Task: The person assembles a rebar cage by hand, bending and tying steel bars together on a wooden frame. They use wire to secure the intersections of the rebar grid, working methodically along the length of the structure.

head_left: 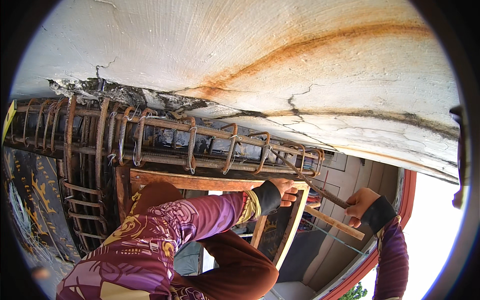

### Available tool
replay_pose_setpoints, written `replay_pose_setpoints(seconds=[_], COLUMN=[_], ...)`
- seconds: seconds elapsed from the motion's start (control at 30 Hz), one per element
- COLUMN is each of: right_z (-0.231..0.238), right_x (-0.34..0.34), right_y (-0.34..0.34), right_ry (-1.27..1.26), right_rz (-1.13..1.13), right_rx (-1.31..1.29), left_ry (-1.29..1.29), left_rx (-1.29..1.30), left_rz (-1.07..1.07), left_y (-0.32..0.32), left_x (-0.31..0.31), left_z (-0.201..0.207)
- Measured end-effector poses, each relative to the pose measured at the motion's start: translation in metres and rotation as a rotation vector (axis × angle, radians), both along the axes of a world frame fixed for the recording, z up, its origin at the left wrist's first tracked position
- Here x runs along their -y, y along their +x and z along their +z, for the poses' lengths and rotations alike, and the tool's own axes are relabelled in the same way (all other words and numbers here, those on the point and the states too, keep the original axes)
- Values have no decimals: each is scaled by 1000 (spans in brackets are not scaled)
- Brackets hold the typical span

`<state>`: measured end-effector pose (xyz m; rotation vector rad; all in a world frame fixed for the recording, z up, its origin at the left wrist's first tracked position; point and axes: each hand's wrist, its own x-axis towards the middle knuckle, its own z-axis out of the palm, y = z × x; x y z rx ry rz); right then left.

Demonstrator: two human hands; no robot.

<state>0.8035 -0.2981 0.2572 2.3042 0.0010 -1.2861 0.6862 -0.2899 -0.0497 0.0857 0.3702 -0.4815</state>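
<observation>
Rod in the right hand, slanting to the cage
Right grip is closed around the rod's lower end; left hand, its grip loosely open with nothing visible in it, is just beside the wooden beam.

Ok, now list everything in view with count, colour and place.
Cracked slab: 1, rust-stained white, top
Steel cages: 2+, rusty, beneath slab and left
Steel rod: 1, rusty, right of centre
Timber strips: 4+, brown, centre and right
Wire bundle: 1, pale, lower left
Printed panels: 2+, black and gold, left and centre
Trim: 1, red, right
Foliage: uncounted, green, bottom right
Trousers: 1 pair, brown, lower centre
Sleeves: 2, patterned purple, bottom
Left grip: 1, black-cuffed, near timber
Right grip: 1, black-cuffed, holding rod
</observation>
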Motion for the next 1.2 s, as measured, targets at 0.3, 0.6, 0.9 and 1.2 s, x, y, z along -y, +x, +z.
replay_pose_setpoints(seconds=[0.3,0.6,0.9,1.2], right_z=[0,-19,-12,-29], right_x=[3,-2,15,35], right_y=[-5,-20,-33,-103], right_ry=[-35,-447,-291,322], right_rz=[-6,1067,1072,105], right_rx=[-64,222,297,127], left_ry=[-207,-361,-274,-399], left_rx=[38,190,81,27], left_rz=[60,182,148,281], left_y=[18,33,20,-12], left_x=[9,8,1,-25], left_z=[6,1,-7,-38])
